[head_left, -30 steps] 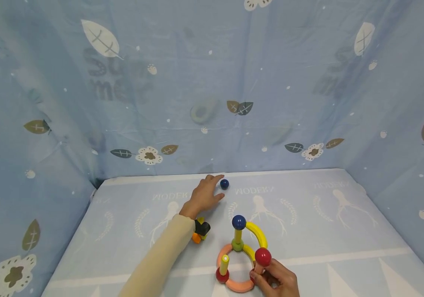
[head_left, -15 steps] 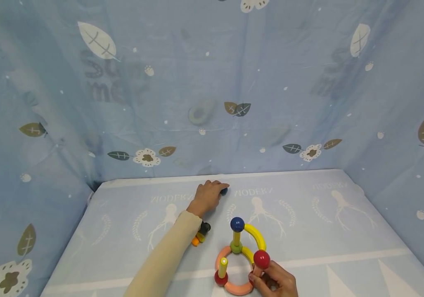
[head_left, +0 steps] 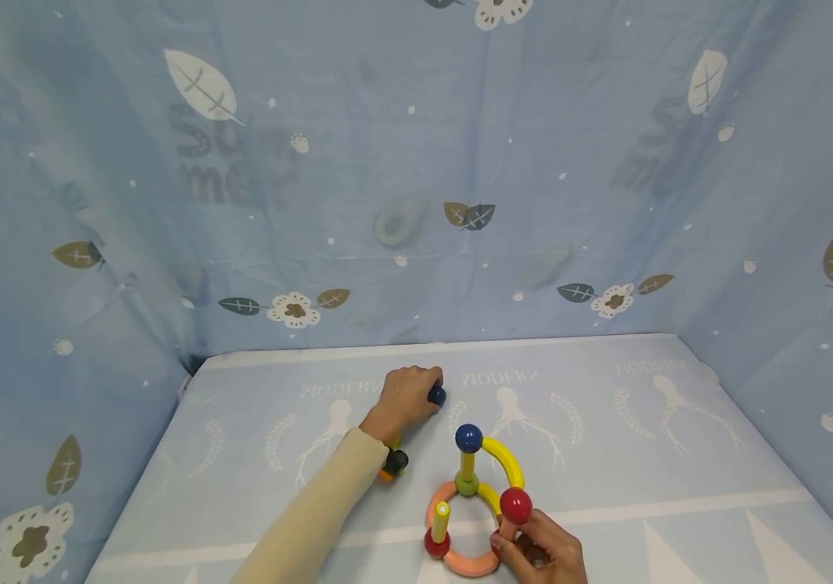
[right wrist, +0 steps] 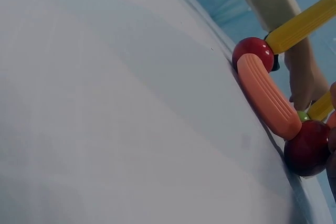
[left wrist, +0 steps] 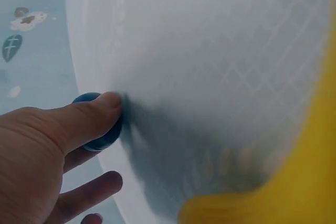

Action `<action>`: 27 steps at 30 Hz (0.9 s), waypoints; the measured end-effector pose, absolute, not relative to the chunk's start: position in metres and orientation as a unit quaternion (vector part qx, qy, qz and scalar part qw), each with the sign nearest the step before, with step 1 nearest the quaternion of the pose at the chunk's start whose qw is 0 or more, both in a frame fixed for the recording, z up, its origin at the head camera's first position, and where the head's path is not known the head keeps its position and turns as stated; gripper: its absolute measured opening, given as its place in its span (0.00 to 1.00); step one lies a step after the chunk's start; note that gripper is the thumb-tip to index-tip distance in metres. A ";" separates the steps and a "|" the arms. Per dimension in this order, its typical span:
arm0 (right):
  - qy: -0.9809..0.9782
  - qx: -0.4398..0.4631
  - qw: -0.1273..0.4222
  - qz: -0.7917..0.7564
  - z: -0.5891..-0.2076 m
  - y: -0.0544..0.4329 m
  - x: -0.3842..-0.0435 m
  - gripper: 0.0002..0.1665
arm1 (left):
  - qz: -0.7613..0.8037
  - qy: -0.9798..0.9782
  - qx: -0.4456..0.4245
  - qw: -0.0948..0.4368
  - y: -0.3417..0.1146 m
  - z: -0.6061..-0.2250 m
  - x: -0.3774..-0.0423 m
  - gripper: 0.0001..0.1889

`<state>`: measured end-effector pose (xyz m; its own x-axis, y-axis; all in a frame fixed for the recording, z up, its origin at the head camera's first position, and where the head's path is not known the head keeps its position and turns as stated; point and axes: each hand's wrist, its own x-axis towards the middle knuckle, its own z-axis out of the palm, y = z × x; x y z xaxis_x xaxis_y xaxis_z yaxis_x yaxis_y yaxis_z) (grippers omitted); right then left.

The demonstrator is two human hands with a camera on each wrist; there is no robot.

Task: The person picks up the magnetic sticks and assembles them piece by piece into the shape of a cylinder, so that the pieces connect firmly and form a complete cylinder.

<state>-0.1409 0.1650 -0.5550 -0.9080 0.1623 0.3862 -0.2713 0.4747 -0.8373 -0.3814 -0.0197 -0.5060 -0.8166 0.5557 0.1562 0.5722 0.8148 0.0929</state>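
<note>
My left hand pinches a dark blue ball near the table's far side; the left wrist view shows the thumb over that ball. My right hand pinches a short salmon stick below a red ball. This stick belongs to a ring-shaped build with salmon curved sticks, a green ball and a lower red ball bearing an upright yellow stick. A second blue ball tops another yellow stick, and a yellow curved stick runs from it towards the raised red ball.
Black, orange and yellow pieces lie beside my left forearm, partly hidden by the sleeve. A large blurred yellow piece crosses the left wrist view. A patterned blue curtain hangs behind the cloth-covered table.
My left hand has closed its fingers on the far blue ball and drawn it slightly nearer. The right hand stays at the build, which looks unchanged.
</note>
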 end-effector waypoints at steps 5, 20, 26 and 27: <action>-0.831 0.037 0.214 0.512 -0.556 0.165 -0.140 0.19 | -0.116 -0.944 -0.304 0.059 -0.030 -0.493 -0.367 0.21; -0.829 0.057 0.228 0.508 -0.557 0.166 -0.141 0.21 | -0.220 -0.929 -0.297 0.009 -0.067 -0.441 -0.318 0.23; -0.827 0.057 0.225 0.511 -0.556 0.167 -0.140 0.20 | -0.244 -0.916 -0.317 0.006 -0.074 -0.418 -0.294 0.24; -0.828 0.057 0.226 0.511 -0.556 0.167 -0.140 0.20 | -0.250 -0.912 -0.325 0.003 -0.075 -0.415 -0.290 0.25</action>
